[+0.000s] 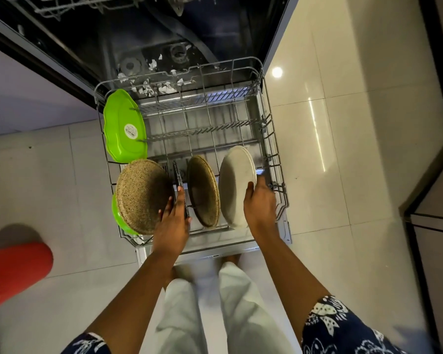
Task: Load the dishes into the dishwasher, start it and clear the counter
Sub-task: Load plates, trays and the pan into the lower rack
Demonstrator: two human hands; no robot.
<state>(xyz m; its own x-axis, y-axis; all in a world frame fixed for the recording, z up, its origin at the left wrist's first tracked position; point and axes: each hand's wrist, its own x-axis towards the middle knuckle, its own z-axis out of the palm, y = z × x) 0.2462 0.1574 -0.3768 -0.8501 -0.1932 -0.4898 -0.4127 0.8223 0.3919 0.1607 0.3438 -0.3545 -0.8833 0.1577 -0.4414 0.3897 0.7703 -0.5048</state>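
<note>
Left hand (173,222) gripping dark plate (176,172) standing in lower rack (269,129); right hand (260,203) pinching white plate (235,185) rim.

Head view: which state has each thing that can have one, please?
Dishwasher, open.
Rack, pulled out, partly loaded.
Green plate, on edge, rack's left.
Speckled plate, on edge.
Dark plate, on edge, left hand holds it.
Brown plate, on edge, untouched.
White plate, on edge, right hand holds it.
</note>
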